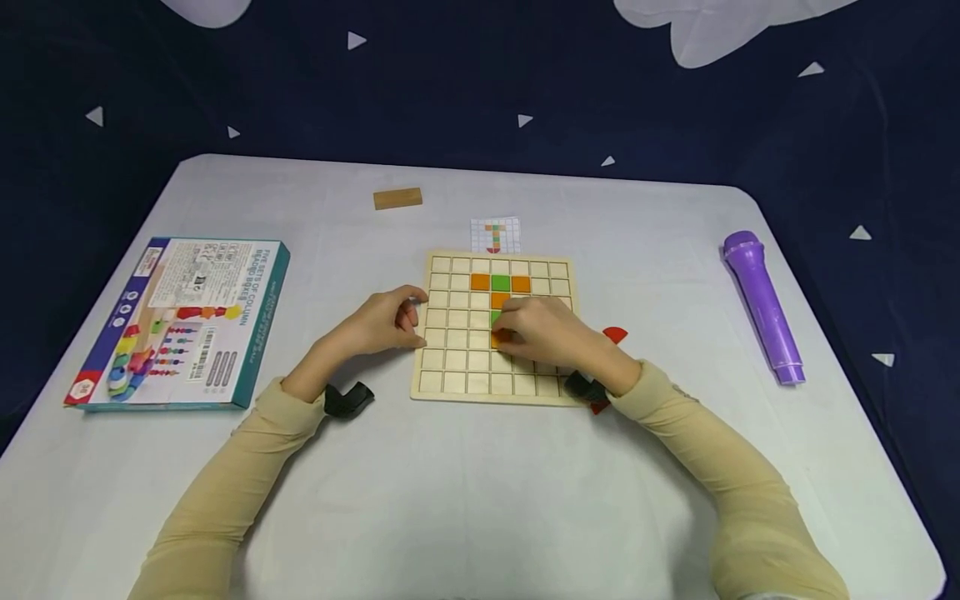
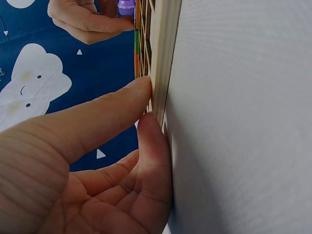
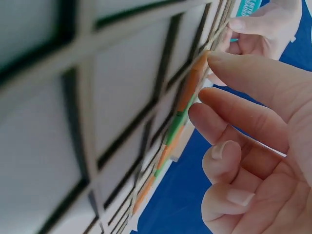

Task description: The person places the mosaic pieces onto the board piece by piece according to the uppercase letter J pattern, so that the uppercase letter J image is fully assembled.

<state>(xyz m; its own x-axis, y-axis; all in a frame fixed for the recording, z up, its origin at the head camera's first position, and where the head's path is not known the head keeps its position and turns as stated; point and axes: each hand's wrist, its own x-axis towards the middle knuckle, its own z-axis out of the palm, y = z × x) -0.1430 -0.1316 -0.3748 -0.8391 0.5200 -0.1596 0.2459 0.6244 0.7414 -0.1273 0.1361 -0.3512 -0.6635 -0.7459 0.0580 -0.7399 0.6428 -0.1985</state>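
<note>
A wooden grid board (image 1: 450, 383) lies mid-table. Its upper cells hold a row of an orange tile (image 1: 480, 282), a green tile (image 1: 501, 283) and another orange tile (image 1: 521, 284). A column of tiles runs down from the green one, partly covered by my right hand (image 1: 543, 331). That hand has its thumb and index fingertip at the edges of the lowest orange tile (image 3: 195, 83), its other fingers curled. My left hand (image 1: 378, 321) touches the board's left edge with thumb and index finger, spread apart along the rim (image 2: 163, 63).
A small pattern card (image 1: 495, 235) lies just beyond the board. Red pieces (image 1: 615, 334) sit by my right wrist. A wooden block (image 1: 397, 198) is at the back, a boxed toy set (image 1: 202, 333) at left, and a purple microphone-shaped tube (image 1: 763, 308) at right.
</note>
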